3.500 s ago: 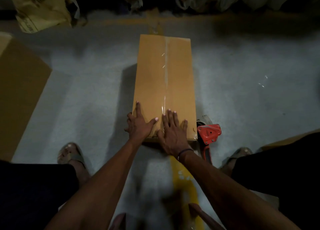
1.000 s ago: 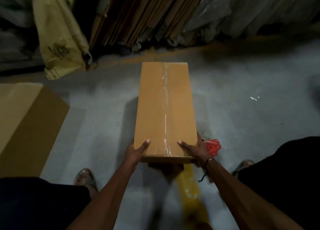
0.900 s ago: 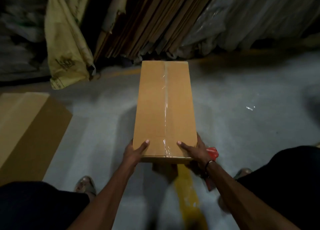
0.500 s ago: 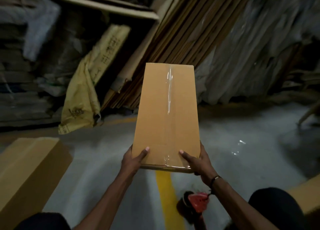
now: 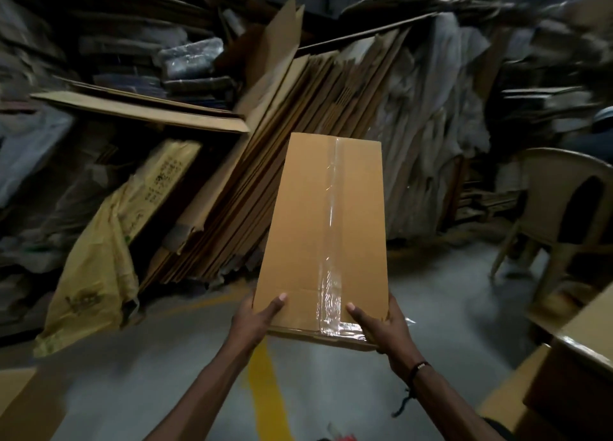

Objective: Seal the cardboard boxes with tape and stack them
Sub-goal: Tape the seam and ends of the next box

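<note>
Much of the scene is dim and smeared at the edges: the heap at the upper right is a blur, the plastic chair (image 5: 560, 208) is partly cut by the frame, and only a red sliver of the tape dispenser (image 5: 345, 438) shows at the bottom edge, too little to tell how it lies. The fingers of both hands are hidden beneath the long cardboard box (image 5: 323, 235), so only the thumbs on its top face are plain. The left hand (image 5: 253, 318) grips the near left corner, thumb on top, and the right hand (image 5: 384, 328) grips the near right corner the same way, a dark band at its wrist. The box is held in the air in front of the person, tilted with its far end higher, a strip of clear tape (image 5: 331, 228) running along its centre seam and wrinkling over the near edge. Behind it lean flattened cardboard sheets (image 5: 298, 142) and a yellow sack (image 5: 99, 268); a yellow line (image 5: 265, 391) crosses the grey floor below, and other boxes (image 5: 574, 374) stand at the right, cut off. Compared with 3.5 s ago, when the box lay on the floor under two flat palms with the dispenser beside it, the box is now lifted clear and the view has swung up toward the stacked cardboard
</note>
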